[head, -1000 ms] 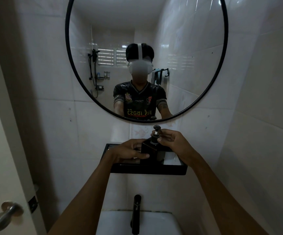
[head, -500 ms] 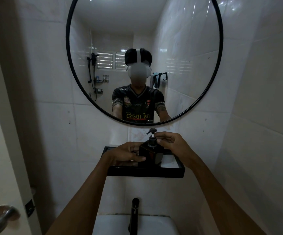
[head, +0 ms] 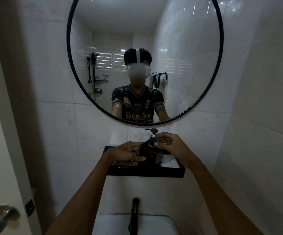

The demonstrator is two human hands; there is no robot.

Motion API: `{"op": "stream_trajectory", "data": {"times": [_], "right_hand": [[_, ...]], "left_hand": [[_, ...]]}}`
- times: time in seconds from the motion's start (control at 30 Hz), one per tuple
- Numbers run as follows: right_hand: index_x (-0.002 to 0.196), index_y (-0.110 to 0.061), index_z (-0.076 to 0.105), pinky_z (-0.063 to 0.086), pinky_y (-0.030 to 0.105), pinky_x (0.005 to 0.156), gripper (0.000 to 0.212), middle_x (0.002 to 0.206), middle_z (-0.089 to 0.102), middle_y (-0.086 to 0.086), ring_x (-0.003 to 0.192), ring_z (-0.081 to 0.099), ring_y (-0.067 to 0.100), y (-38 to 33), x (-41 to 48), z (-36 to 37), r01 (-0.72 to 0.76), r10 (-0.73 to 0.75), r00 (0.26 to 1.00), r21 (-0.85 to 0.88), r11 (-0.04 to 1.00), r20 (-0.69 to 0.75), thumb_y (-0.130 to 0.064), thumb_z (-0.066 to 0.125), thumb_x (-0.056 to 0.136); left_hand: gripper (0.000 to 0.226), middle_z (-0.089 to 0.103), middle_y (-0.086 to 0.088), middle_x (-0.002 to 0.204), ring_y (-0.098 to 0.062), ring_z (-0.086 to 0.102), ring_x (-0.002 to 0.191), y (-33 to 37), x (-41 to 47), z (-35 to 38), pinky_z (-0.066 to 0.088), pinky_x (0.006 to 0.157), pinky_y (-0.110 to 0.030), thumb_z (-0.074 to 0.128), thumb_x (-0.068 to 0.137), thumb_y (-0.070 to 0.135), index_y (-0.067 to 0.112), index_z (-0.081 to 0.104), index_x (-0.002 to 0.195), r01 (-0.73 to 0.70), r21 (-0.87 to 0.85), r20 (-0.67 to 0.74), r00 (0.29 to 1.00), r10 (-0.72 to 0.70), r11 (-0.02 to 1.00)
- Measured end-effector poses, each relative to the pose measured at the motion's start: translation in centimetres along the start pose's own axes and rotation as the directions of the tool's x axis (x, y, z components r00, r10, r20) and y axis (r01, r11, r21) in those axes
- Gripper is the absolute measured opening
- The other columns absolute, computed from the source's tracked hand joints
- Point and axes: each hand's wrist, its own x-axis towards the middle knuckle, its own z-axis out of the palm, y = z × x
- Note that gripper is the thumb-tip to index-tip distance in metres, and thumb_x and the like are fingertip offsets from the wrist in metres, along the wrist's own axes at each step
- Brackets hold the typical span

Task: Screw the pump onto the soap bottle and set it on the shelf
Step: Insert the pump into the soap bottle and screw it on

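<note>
A dark square soap bottle (head: pixel 148 156) stands upright on the black wall shelf (head: pixel 145 172) below the mirror. Its black pump (head: pixel 151 133) sits on the neck, spout pointing left, a white stem showing under the head. My left hand (head: pixel 128 154) wraps the bottle's left side, thumb across its front. My right hand (head: pixel 169 144) pinches the pump's collar from the right with fingertips. The bottle's lower left is hidden by my left hand.
A round black-framed mirror (head: pixel 221 53) hangs above the shelf, showing a person in a dark shirt. A black faucet (head: pixel 134 216) rises over the white sink (head: pixel 157 224) below. A door with a metal knob (head: pixel 3 217) stands at the left. Tiled walls close in on the right.
The pump's spout has turned from pointing at me to pointing left. My right fingers shifted down to the collar. The view tilted up slightly; the bottle stays on the shelf.
</note>
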Motion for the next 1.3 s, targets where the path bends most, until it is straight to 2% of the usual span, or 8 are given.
{"op": "stream_trajectory", "data": {"times": [0.2, 0.33, 0.5, 0.7, 0.83, 0.93, 1.1, 1.3], "right_hand": [[0.119, -0.006, 0.068, 0.054, 0.027, 0.097, 0.029, 0.115, 0.072, 0.016, 0.108, 0.069, 0.023, -0.27, 0.14, 0.12, -0.027, 0.027, 1.000, 0.021, 0.999, -0.014, -0.012, 0.068, 0.091], [0.119, -0.010, 0.069, 0.055, 0.018, 0.088, 0.026, 0.109, 0.074, 0.003, 0.097, 0.071, 0.005, -0.45, -0.18, 0.11, -0.012, 0.013, 1.000, -0.010, 1.000, 0.022, -0.009, 0.065, 0.093], [0.113, -0.005, 0.069, 0.057, 0.021, 0.087, 0.025, 0.110, 0.073, 0.013, 0.101, 0.070, 0.019, -0.43, -0.13, -0.02, -0.008, 0.008, 1.000, -0.013, 1.000, 0.025, -0.007, 0.071, 0.088], [0.114, -0.020, 0.069, 0.054, 0.020, 0.093, 0.023, 0.109, 0.073, 0.004, 0.104, 0.070, 0.014, -0.53, -0.40, 0.02, -0.021, 0.021, 0.999, 0.010, 1.000, 0.029, -0.009, 0.064, 0.094], [0.113, -0.009, 0.070, 0.054, 0.030, 0.097, 0.024, 0.113, 0.073, 0.012, 0.109, 0.069, 0.025, -0.11, -0.24, -0.02, -0.010, 0.010, 1.000, -0.011, 1.000, 0.010, -0.011, 0.071, 0.089], [0.119, -0.011, 0.067, 0.053, 0.028, 0.098, 0.029, 0.111, 0.071, 0.007, 0.110, 0.067, 0.022, -0.05, -0.30, 0.07, -0.026, 0.026, 1.000, 0.019, 0.999, 0.003, -0.014, 0.069, 0.091], [0.119, -0.012, 0.070, 0.054, 0.026, 0.097, 0.028, 0.117, 0.073, 0.009, 0.111, 0.069, 0.020, -0.08, -0.20, 0.13, -0.042, 0.041, 0.999, 0.029, 0.999, 0.030, -0.009, 0.067, 0.092], [0.124, -0.012, 0.065, 0.048, 0.038, 0.107, 0.033, 0.121, 0.069, 0.016, 0.116, 0.066, 0.026, 0.22, 0.12, -0.02, -0.056, 0.055, 0.998, 0.035, 0.998, 0.014, -0.015, 0.069, 0.091]], "left_hand": [[0.063, 0.067, -0.003, 0.134, -0.016, 0.061, 0.126, -0.01, -0.06, -0.11, 0.047, 0.110, -0.037, 0.074, 0.086, 0.000, 0.016, 0.053, 0.143, -0.005, 0.006, -0.005, 1.000, 0.005, 1.000], [0.062, 0.067, -0.004, 0.134, -0.017, 0.061, 0.127, 0.09, -0.09, 0.00, 0.049, 0.107, -0.034, 0.073, 0.086, -0.003, 0.016, 0.055, 0.142, -0.003, -0.024, 0.000, 1.000, 0.003, 1.000], [0.062, 0.067, -0.004, 0.134, -0.017, 0.061, 0.127, 0.08, -0.11, 0.04, 0.046, 0.111, -0.035, 0.074, 0.085, -0.003, 0.016, 0.055, 0.141, -0.007, -0.019, -0.005, 1.000, 0.007, 1.000], [0.062, 0.067, -0.003, 0.133, -0.017, 0.061, 0.127, 0.10, -0.09, 0.16, 0.049, 0.107, -0.032, 0.073, 0.085, -0.003, 0.016, 0.055, 0.141, -0.005, -0.030, -0.006, 1.000, 0.005, 1.000], [0.062, 0.067, -0.003, 0.133, -0.016, 0.061, 0.127, 0.15, -0.16, 0.14, 0.049, 0.107, -0.032, 0.074, 0.085, -0.001, 0.015, 0.054, 0.142, -0.003, -0.021, -0.006, 1.000, 0.003, 1.000], [0.060, 0.067, -0.003, 0.133, -0.014, 0.063, 0.122, 0.22, -0.21, 0.17, 0.055, 0.097, -0.024, 0.073, 0.086, -0.001, 0.016, 0.055, 0.141, -0.001, -0.023, -0.005, 1.000, 0.001, 1.000], [0.061, 0.065, -0.005, 0.135, -0.017, 0.060, 0.128, 0.08, -0.07, 0.08, 0.048, 0.109, -0.034, 0.073, 0.086, -0.002, 0.014, 0.054, 0.142, -0.007, -0.014, -0.008, 1.000, 0.007, 1.000], [0.061, 0.067, -0.005, 0.133, -0.017, 0.064, 0.123, -0.02, -0.06, 0.07, 0.053, 0.102, -0.027, 0.073, 0.085, -0.003, 0.013, 0.055, 0.141, -0.006, -0.030, -0.002, 1.000, 0.006, 1.000]]}}
